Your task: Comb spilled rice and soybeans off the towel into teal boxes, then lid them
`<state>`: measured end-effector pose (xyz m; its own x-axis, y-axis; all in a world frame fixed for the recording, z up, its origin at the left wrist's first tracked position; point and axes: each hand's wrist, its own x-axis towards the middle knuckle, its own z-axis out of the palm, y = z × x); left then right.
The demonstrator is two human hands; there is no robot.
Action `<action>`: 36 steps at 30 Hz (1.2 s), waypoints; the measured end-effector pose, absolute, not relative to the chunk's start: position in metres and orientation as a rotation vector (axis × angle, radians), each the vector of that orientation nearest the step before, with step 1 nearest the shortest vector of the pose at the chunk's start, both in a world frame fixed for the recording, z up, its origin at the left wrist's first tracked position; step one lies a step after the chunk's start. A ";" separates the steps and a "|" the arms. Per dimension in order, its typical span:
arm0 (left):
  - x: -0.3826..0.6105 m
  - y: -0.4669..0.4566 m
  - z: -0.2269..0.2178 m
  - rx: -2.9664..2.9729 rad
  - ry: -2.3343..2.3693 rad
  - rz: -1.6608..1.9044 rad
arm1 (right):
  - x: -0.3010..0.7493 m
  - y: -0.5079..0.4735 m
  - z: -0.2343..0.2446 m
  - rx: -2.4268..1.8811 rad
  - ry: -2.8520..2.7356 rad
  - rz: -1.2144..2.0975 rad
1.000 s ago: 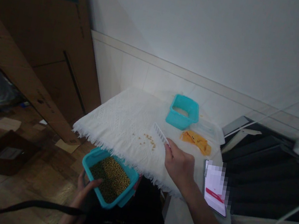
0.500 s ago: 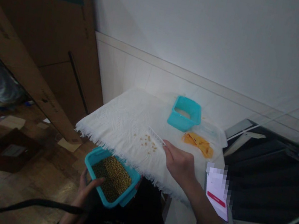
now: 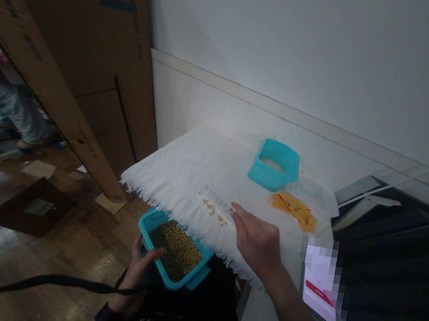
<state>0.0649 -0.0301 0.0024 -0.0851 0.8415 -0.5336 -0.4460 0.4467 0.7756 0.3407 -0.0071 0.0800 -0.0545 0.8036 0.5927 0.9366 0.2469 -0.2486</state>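
My left hand (image 3: 138,271) grips a teal tub of beans (image 3: 177,250), held just under the front edge of a table covered by a white fringed cloth (image 3: 180,168). My right hand (image 3: 256,241) rests on the cloth and holds a small white comb-like scraper (image 3: 216,198). A few loose beans (image 3: 214,212) lie on the cloth beside the scraper, close to the edge above the tub.
A second teal tub (image 3: 275,165) stands at the back of the table, with a clear lid (image 3: 311,193) and an orange wrapper (image 3: 294,209) to its right. A phone (image 3: 321,285) lies at the right. Large cardboard sheets (image 3: 64,48) lean left. Another person's legs (image 3: 5,103) show far left.
My right hand has drawn the scraper and the loose beans nearer the front edge of the cloth. The view has shifted slightly; the tub stays under the edge.
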 end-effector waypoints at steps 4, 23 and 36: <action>0.068 -0.026 -0.005 0.350 1.181 1.131 | 0.385 -0.012 0.086 -1.720 -1.371 -0.058; 0.069 -0.029 0.005 0.300 1.097 1.186 | 0.416 -0.053 0.026 -1.828 -0.839 0.542; 0.072 -0.031 0.014 0.303 1.078 1.214 | 0.415 -0.044 0.024 -1.816 -0.815 0.579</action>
<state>0.0719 -0.0309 0.0142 -0.0446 0.8620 -0.5049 -0.6035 0.3795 0.7012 0.4151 -0.0436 0.0245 0.6553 0.7551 -0.0178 0.2653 -0.2522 -0.9306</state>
